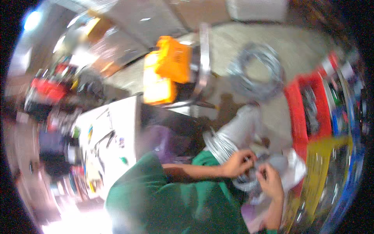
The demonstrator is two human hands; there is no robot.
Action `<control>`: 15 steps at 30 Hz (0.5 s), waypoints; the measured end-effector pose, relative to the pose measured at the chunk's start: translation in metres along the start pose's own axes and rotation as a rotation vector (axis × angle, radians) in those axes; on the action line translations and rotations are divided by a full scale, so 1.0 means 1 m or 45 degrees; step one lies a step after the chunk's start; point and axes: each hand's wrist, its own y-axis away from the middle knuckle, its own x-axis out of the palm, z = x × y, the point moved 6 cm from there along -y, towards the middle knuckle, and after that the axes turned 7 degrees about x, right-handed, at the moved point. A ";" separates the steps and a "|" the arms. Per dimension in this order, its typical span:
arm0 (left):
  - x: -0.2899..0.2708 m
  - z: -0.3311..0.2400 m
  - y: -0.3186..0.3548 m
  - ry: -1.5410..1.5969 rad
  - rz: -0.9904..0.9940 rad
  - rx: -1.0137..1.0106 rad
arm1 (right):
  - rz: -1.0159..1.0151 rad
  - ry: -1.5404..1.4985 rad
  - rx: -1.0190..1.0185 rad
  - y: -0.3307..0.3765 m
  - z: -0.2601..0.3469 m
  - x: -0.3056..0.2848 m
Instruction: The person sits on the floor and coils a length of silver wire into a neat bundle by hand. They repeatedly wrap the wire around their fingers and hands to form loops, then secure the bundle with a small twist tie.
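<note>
Over my lap, my left hand (pixel 238 163) is bent with its fingers curled together at the tips. Close to its right, my right hand (pixel 271 182) pinches thumb against fingers. Whatever lies between the fingertips is too small and blurred to name. A coil of silvery wire (pixel 221 147) rests across my leg, just left of my left hand. Below and between the hands is more looped grey wire (pixel 246 183), partly hidden by them. A crumpled whitish bag or wrap (pixel 297 167) lies beyond my right hand.
A large grey coil (pixel 278 74) lies on the floor ahead. To the right stand a red bin (pixel 297 113) with metal parts and a yellow bin (pixel 321 156). Yellow-orange crates (pixel 173 60) stand ahead left. A white table (pixel 130 113) with small tools is at my left.
</note>
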 end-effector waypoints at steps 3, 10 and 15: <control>-0.013 0.003 0.010 -0.290 0.041 0.165 | 0.274 0.175 0.114 -0.018 -0.001 0.019; -0.041 0.019 0.021 -0.282 0.136 0.321 | 0.185 0.346 -0.320 -0.034 0.026 0.047; -0.052 0.020 0.017 -0.523 0.275 0.399 | 0.055 0.399 -0.514 -0.029 0.042 0.059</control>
